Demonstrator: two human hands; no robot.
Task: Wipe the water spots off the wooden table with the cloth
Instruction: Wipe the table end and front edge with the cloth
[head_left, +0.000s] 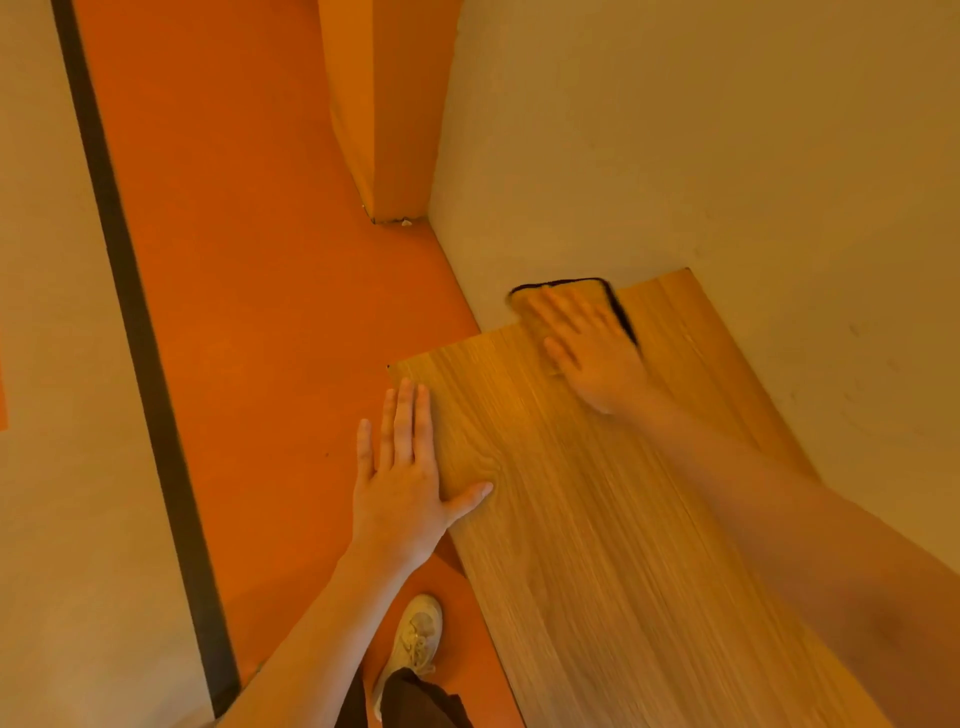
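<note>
The wooden table (597, 519) fills the lower right, running away from me along the wall. At its far end lies the cloth (527, 325), pale with a dark trim, partly hanging over the far edge. My right hand (587, 348) presses flat on the cloth with fingers spread; the hand is blurred and hides most of the cloth. My left hand (402, 478) rests flat and open on the table's left edge, holding nothing, thumb on the wood. No water spots are visible on the grain.
A beige wall (701, 156) borders the table's right side and far end. An orange floor (260, 312) lies left of the table, with an orange pillar (384, 104) in the far corner. My shoe (415, 639) stands below the table's left edge.
</note>
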